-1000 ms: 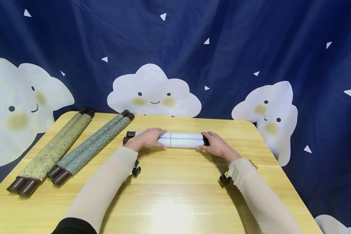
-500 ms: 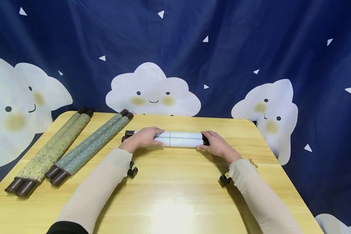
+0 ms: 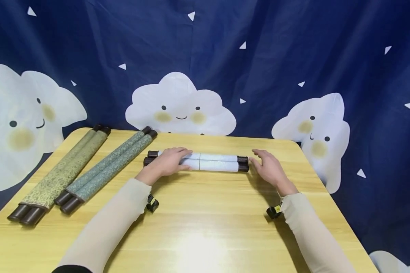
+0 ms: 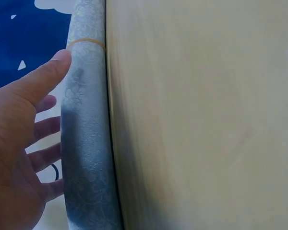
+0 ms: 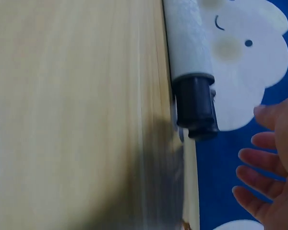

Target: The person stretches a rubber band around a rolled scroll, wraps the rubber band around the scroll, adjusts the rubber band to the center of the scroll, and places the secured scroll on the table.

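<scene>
Currently, the pale patterned scroll (image 3: 218,166) lies on the tabletop (image 3: 205,204), roughly parallel to its far edge — two rolls side by side, with dark caps (image 3: 243,167) at both ends. The left hand (image 3: 168,161) grips it toward its left end, thumb on the near side, close to a thin tan band (image 4: 86,42). The right hand (image 3: 270,167) is relaxed, fingers free — just beside the right-hand caps, apart from them. Toward the tabletop's left edge, a teal scroll (image 3: 114,167) and a yellow-green scroll (image 3: 65,172) lie aslant.
</scene>
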Motion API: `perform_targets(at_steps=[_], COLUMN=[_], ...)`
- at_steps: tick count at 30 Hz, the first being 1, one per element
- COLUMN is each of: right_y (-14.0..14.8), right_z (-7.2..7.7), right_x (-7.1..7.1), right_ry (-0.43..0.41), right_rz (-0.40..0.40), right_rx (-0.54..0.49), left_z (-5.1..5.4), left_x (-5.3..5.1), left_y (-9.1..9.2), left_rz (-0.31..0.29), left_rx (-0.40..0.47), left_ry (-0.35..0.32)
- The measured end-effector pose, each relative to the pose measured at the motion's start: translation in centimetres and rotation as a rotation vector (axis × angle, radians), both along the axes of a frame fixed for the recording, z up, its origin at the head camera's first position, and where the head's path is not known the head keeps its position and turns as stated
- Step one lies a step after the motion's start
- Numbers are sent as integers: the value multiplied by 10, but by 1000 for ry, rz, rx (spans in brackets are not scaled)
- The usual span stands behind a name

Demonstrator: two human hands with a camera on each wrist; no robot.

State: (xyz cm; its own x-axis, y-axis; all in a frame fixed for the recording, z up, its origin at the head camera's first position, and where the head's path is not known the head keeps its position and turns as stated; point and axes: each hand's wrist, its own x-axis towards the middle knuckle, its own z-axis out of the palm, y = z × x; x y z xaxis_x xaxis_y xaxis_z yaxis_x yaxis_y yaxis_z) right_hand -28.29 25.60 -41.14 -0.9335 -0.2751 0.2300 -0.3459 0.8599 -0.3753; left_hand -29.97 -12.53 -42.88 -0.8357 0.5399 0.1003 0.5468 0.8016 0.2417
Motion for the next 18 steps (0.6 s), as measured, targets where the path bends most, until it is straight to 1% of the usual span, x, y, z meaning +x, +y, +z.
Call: perform_targets(at_steps=[3, 8, 11, 18], right_y=[9, 23, 31, 48], right_z=[-2, -3, -7, -12], right_x=[4, 8, 11, 16], right_ry=[2, -44, -73, -143], right_rz=[-46, -105, -124, -166], right_rx=[-9, 17, 34, 96], left_z=[0, 2, 4, 8], left_x=[3, 4, 3, 1], left_y=[-1, -7, -11, -18], left_rz=[-2, -16, -12, 7], left_rx=[-3, -7, -16, -48], left_ry=[-2, -5, -9, -43])
